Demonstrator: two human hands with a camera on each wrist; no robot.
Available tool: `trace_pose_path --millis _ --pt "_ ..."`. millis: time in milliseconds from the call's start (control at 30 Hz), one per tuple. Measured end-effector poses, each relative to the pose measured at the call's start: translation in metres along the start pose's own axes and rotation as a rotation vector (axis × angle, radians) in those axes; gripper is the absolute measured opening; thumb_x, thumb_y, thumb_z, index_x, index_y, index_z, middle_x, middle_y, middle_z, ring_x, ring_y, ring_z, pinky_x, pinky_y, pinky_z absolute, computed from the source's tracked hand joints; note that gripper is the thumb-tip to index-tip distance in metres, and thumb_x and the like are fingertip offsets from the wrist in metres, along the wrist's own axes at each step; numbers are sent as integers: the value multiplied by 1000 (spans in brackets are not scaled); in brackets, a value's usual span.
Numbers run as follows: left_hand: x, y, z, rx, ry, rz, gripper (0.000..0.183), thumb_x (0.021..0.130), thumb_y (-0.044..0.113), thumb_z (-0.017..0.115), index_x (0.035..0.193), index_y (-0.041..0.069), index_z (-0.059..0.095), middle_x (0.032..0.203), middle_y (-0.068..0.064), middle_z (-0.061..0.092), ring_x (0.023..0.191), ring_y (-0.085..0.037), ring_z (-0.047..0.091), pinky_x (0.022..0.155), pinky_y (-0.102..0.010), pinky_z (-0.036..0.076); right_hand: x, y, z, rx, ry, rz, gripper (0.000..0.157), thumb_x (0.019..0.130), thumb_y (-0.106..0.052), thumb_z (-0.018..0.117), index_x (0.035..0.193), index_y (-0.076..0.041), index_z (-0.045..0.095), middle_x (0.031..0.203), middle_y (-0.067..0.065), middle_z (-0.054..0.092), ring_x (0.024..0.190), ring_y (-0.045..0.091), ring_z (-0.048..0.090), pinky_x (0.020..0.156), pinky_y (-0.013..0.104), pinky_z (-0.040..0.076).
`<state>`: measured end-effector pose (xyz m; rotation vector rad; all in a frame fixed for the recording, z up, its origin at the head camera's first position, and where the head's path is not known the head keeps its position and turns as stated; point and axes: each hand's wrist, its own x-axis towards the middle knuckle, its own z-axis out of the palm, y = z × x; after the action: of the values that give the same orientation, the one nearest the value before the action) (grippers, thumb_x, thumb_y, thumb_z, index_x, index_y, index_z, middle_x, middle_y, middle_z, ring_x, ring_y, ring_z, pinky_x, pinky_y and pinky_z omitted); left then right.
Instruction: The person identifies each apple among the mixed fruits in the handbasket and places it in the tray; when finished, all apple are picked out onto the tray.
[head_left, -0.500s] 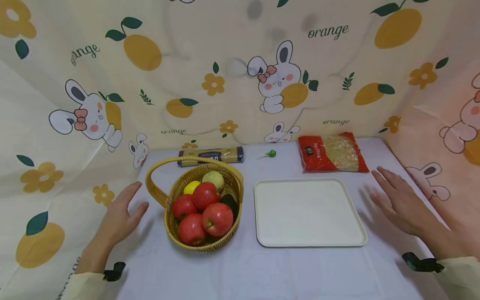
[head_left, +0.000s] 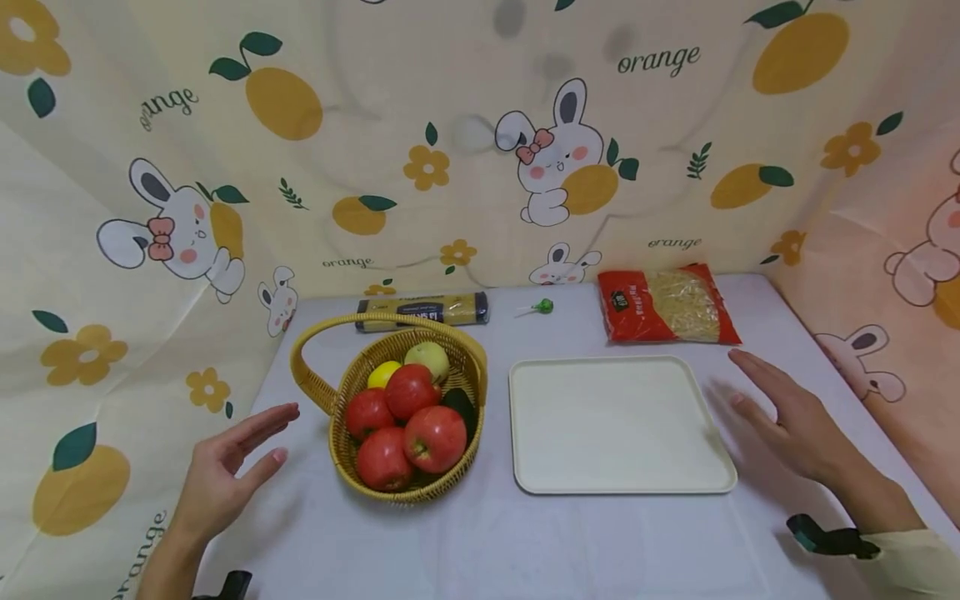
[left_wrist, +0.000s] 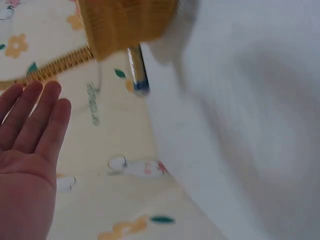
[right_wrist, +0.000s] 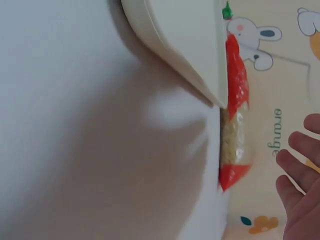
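My left hand (head_left: 228, 471) hovers left of a wicker basket (head_left: 345, 467), fingers straight and thumb apart, holding nothing. Inside the basket, which has a tall arched handle (head_left: 300, 367), lie several red apples (head_left: 435, 439), a pale green round fruit (head_left: 427, 360), a yellow fruit (head_left: 383, 374) and a dark green item (head_left: 459, 408). On the other side, my right hand (head_left: 802, 425) is held over the table just right of a white rectangular tray (head_left: 618, 425), its fingers extended and nothing in them. The left wrist view shows the left palm (left_wrist: 27, 185) with its fingers straight.
Behind the tray lies a red bag with a clear window of yellowish contents (head_left: 667, 304). A wrapped lollipop with a green head (head_left: 545, 306) is at the back middle. Behind the basket is a dark blue and yellow roll-shaped package (head_left: 465, 308). Printed cloth (head_left: 450, 208) surrounds the table.
My left hand has come down and nearer to me, its fingers now pointing toward the basket. The right hand has shifted slightly left, toward the tray. The objects on the table have stayed put.
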<state>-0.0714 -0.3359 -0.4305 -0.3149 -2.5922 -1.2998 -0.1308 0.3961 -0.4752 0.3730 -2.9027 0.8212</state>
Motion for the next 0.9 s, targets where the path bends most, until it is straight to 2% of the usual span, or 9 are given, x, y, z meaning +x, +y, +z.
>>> trace_pose_path --millis 233,533,567,633,700,733,767,867,900 --pt "1 17 21 -236 -90 33 47 101 -9 66 148 -4 63 144 -8 74 130 -6 70 107 -16 55 4 -6 22 147 -17 60 72 112 -30 61 175 -22 28 175 30 30 156 65 25 110 94 23" --pt "19 28 56 -321 -235 105 54 98 -7 69 150 6 64 145 -24 69 135 -16 69 110 -28 58 12 1 38 234 -76 183 67 116 -37 53 174 -15 30 172 32 36 156 64 29 107 91 33" --pt "21 29 60 -323 -252 113 55 98 -7 69 151 7 64 146 -26 68 136 -18 69 111 -29 58 13 3 38 236 -83 193 65 116 -37 52 174 -15 31 172 30 37 156 62 31 116 82 38" --pt "24 33 67 -333 -278 114 56 98 -6 70 152 9 63 148 -24 68 137 -18 67 112 -31 58 17 7 37 241 -90 204 64 117 -39 49 174 -14 32 171 28 41 154 59 36 124 49 48" --pt "28 36 73 -337 -297 111 58 97 -5 72 152 11 63 149 -20 68 139 -19 66 112 -33 58 21 9 37 252 -89 201 63 117 -39 50 173 -13 34 171 26 43 153 56 40 112 13 46" --pt "29 38 76 -340 -308 110 58 97 -5 73 152 10 63 150 -18 67 139 -20 66 113 -34 58 24 10 38 255 -91 204 64 117 -40 51 172 -13 35 171 25 43 153 55 40 102 3 40" --pt "31 39 78 -340 -318 110 59 96 -4 74 153 10 62 151 -17 67 140 -21 65 113 -34 58 26 11 38 252 -93 205 65 117 -41 51 172 -13 35 171 24 43 153 54 41 93 -3 33" --pt "34 40 86 -294 -336 117 60 95 2 78 153 12 63 151 -11 68 139 -23 64 111 -36 60 32 12 39 259 -107 213 66 116 -42 52 172 -11 35 172 25 41 155 55 39 101 2 40" --pt "34 40 89 -270 -339 115 61 95 5 80 153 14 63 151 -8 68 140 -22 63 110 -37 60 34 13 40 259 -116 219 67 116 -43 52 172 -11 34 173 24 41 156 54 38 110 12 45"
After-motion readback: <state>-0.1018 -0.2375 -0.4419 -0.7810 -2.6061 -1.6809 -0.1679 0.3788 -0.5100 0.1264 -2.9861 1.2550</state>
